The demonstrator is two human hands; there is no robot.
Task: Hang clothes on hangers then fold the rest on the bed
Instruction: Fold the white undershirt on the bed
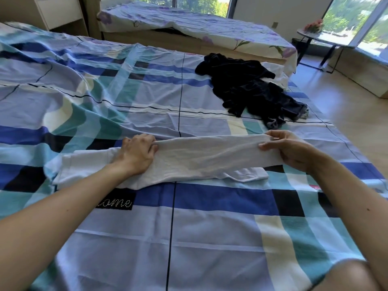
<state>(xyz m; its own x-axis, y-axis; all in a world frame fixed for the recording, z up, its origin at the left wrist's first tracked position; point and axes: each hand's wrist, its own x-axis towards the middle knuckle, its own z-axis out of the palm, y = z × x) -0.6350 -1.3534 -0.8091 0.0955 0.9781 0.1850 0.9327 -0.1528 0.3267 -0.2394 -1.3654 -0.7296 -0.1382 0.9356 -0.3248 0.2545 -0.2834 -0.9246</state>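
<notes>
A white garment (201,158) lies partly folded across the middle of the bed (210,238), which has a blue, teal and black checked cover. My left hand (136,154) pinches the garment's upper folded edge on the left and lies on the cloth. My right hand (287,148) grips the same edge at its right end, holding it slightly raised. One sleeve pokes out at the lower right, and more white cloth spreads to the left of my left hand. A crumpled dark garment (249,89) lies further back on the right of the bed.
A second bed (189,24) with a floral sheet stands behind. A small table (327,38) with flowers is by the windows at the far right. Wooden floor (344,106) runs along the bed's right side. A white nightstand (60,11) is at the back left.
</notes>
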